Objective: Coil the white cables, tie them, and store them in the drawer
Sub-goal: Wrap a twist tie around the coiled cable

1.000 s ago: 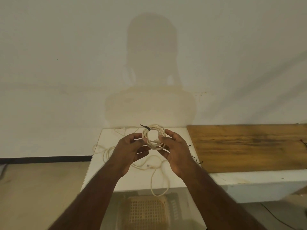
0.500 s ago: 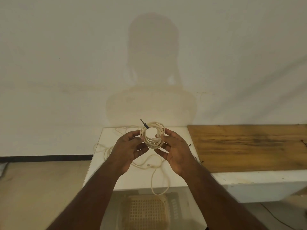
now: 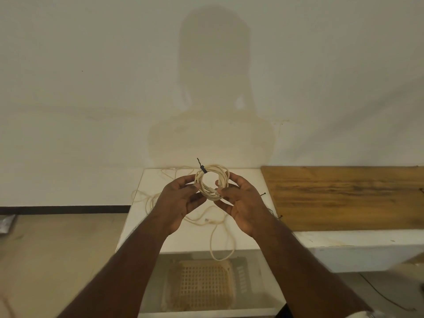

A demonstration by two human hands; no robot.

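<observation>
Coil (image 3: pixel 212 182) pinched between left hand (image 3: pixel 181 200) and right hand (image 3: pixel 243 203); fingertips hide its sides

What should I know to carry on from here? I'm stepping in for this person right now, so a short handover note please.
Left hand and right hand: both hold the coiled white cable bundle in a fingertip grip above the white table.
Done: this coil is wound and carries a black tie.
Things: loose white cable lies uncoiled on the table, one loop hanging over the front edge. Open drawer with pale lattice basket sits below.
Left: store this coil in the drawer, then coil, tie and store the loose cable.
</observation>
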